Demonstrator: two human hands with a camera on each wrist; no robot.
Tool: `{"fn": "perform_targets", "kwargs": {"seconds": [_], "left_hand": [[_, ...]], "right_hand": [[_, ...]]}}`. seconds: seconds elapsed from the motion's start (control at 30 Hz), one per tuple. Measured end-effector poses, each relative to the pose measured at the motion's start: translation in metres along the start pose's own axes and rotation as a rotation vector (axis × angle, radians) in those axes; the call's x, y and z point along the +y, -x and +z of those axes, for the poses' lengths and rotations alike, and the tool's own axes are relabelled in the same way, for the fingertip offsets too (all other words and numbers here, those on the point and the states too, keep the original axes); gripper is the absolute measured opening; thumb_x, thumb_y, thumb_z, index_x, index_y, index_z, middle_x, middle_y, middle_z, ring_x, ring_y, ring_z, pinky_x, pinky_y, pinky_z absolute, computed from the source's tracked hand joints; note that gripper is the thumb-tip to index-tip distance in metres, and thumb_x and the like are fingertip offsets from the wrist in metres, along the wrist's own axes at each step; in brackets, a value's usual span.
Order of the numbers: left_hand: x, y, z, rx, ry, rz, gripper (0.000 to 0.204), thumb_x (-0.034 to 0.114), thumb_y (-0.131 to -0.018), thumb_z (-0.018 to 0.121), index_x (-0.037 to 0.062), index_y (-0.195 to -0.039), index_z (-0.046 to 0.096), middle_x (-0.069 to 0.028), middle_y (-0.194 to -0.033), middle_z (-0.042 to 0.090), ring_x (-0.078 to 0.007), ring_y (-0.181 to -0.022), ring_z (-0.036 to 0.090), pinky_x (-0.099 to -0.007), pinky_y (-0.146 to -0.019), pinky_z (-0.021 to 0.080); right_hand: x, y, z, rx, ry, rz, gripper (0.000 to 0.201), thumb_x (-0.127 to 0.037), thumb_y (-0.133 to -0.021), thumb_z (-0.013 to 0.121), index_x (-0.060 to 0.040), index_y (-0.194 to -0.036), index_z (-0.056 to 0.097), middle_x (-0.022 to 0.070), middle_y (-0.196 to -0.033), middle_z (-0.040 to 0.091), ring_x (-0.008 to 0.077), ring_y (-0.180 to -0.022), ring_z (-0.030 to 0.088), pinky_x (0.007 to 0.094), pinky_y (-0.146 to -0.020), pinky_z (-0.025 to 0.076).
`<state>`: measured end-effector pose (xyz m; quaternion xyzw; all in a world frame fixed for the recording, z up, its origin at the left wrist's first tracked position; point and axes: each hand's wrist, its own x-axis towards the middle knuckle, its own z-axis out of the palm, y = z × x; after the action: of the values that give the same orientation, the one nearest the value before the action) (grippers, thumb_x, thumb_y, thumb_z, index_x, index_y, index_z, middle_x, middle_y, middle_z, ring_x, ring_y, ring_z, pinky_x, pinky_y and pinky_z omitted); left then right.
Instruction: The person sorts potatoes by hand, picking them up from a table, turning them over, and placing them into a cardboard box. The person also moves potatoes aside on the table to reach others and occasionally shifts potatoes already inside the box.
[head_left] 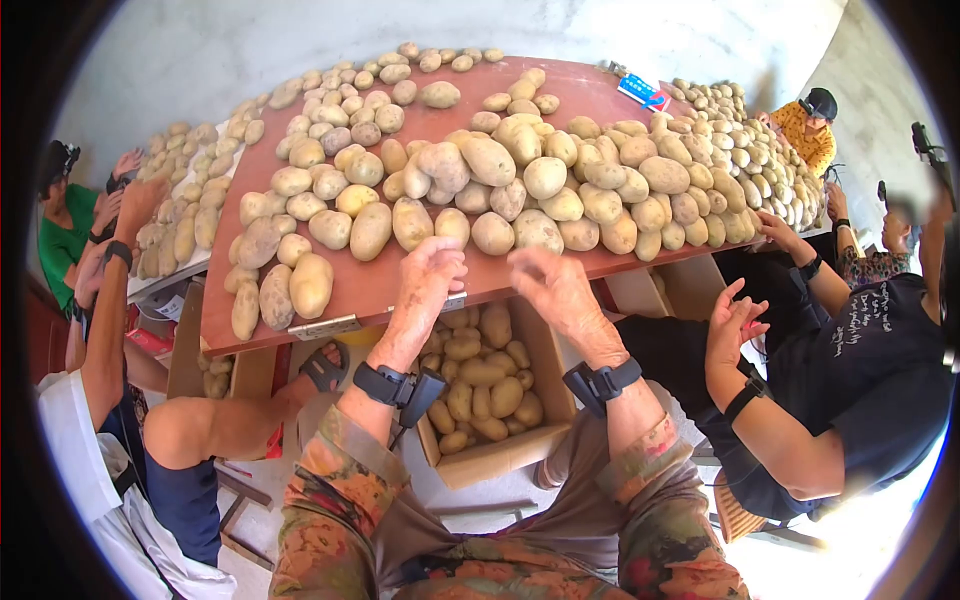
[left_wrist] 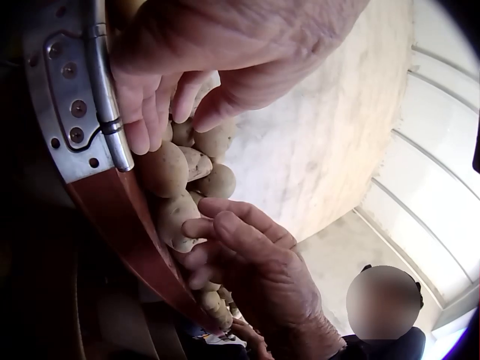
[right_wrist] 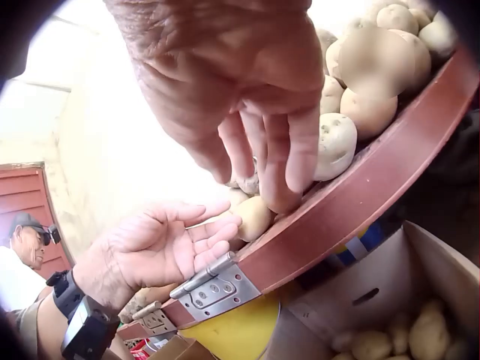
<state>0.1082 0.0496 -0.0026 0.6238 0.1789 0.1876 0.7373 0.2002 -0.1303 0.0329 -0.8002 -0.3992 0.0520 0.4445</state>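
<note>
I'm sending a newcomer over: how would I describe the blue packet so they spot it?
Find the big red table. Go to its far edge, right of centre in the head view. The packet there is bright blue with white marks, unlike the tan potatoes beside it.

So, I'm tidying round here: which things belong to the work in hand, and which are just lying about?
Part of the work, it seems:
- oval tan potatoes
- flat reddish-brown table beneath them
- open brown cardboard box, holding more

Apparently just lying about:
- small blue, white and red packet near the table's far edge
- rounded yellow object below the table; use unclear
</note>
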Motion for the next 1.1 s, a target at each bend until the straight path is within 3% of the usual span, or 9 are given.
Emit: {"fn": "perform_targets", "kwargs": {"seconds": [0.13, 0.23, 0.33, 0.5, 0.7, 0.83, 1.03, 1.1], "left_hand": [[0.009, 0.002, 0.001, 0.071, -0.048, 0.052, 0.028, 0.014, -0.091, 0.057, 0.0006, -0.116, 0.059, -0.0088, -0.101, 0.063, -0.0157, -0.086, 0.063, -0.0262, -0.071, 0.052], [0.011, 0.005, 0.000, 0.059, -0.057, 0.040, 0.027, 0.013, -0.092, 0.056, 0.0013, -0.116, 0.059, -0.0088, -0.102, 0.063, -0.0160, -0.087, 0.063, -0.0261, -0.071, 0.052], [0.012, 0.004, -0.003, 0.031, -0.052, 0.034, 0.026, 0.012, -0.092, 0.055, 0.0015, -0.116, 0.059, -0.0091, -0.103, 0.062, -0.0158, -0.087, 0.063, -0.0258, -0.071, 0.052], [0.013, 0.005, -0.007, 0.026, -0.054, 0.027, 0.026, 0.011, -0.092, 0.055, 0.0010, -0.116, 0.059, -0.0093, -0.103, 0.063, -0.0150, -0.086, 0.063, -0.0251, -0.071, 0.052], [0.013, 0.006, -0.006, 0.003, -0.051, 0.031, 0.027, 0.011, -0.092, 0.054, -0.0003, -0.116, 0.058, -0.0092, -0.102, 0.063, -0.0146, -0.085, 0.063, -0.0249, -0.071, 0.052], [0.009, 0.007, -0.004, -0.056, -0.117, 0.022, 0.029, 0.013, -0.092, 0.055, -0.0008, -0.117, 0.058, -0.0080, -0.100, 0.063, -0.0140, -0.085, 0.063, -0.0256, -0.072, 0.052], [0.015, 0.013, -0.001, -0.247, -0.133, 0.036, 0.030, 0.016, -0.090, 0.057, -0.0011, -0.115, 0.059, -0.0073, -0.095, 0.062, -0.0136, -0.084, 0.062, -0.0265, -0.074, 0.051], [0.019, 0.015, 0.000, -0.241, -0.137, 0.018, 0.030, 0.015, -0.090, 0.058, -0.0010, -0.115, 0.059, -0.0073, -0.095, 0.062, -0.0136, -0.083, 0.062, -0.0263, -0.073, 0.051]], "right_hand": [[0.000, -0.017, 0.017, 0.194, 0.122, -0.173, 0.040, -0.007, -0.080, 0.063, -0.0024, -0.119, 0.055, 0.0191, -0.121, 0.055, 0.0301, -0.079, 0.064, 0.0372, -0.074, 0.052], [0.010, -0.024, 0.037, 0.117, 0.194, -0.157, 0.047, -0.009, -0.079, 0.064, -0.0054, -0.125, 0.052, 0.0191, -0.125, 0.049, 0.0327, -0.084, 0.062, 0.0405, -0.077, 0.052], [0.004, -0.029, 0.039, 0.206, 0.409, -0.199, 0.050, -0.012, -0.077, 0.066, -0.0066, -0.124, 0.051, 0.0205, -0.116, 0.053, 0.0398, -0.093, 0.060, 0.0462, -0.080, 0.051], [0.000, -0.025, 0.032, 0.183, 0.461, -0.115, 0.040, -0.017, -0.073, 0.069, -0.0075, -0.109, 0.054, 0.0161, -0.108, 0.055, 0.0368, -0.099, 0.058, 0.0467, -0.080, 0.049], [-0.002, -0.021, 0.037, 0.031, 0.266, -0.152, 0.048, -0.013, -0.072, 0.066, -0.0111, -0.118, 0.052, 0.0158, -0.105, 0.053, 0.0366, -0.100, 0.056, 0.0454, -0.083, 0.049], [-0.004, -0.017, 0.036, -0.107, 0.389, -0.159, 0.054, -0.012, -0.072, 0.065, -0.0154, -0.124, 0.048, 0.0157, -0.113, 0.049, 0.0363, -0.106, 0.052, 0.0434, -0.085, 0.049], [-0.007, -0.007, 0.020, -0.125, 0.202, -0.051, 0.049, -0.014, -0.070, 0.064, -0.0111, -0.117, 0.050, 0.0169, -0.104, 0.057, 0.0360, -0.094, 0.057, 0.0412, -0.080, 0.048], [-0.013, -0.001, 0.007, -0.200, 0.124, 0.021, 0.049, -0.015, -0.069, 0.065, -0.0102, -0.116, 0.051, 0.0169, -0.100, 0.061, 0.0344, -0.091, 0.059, 0.0401, -0.080, 0.048]]}}
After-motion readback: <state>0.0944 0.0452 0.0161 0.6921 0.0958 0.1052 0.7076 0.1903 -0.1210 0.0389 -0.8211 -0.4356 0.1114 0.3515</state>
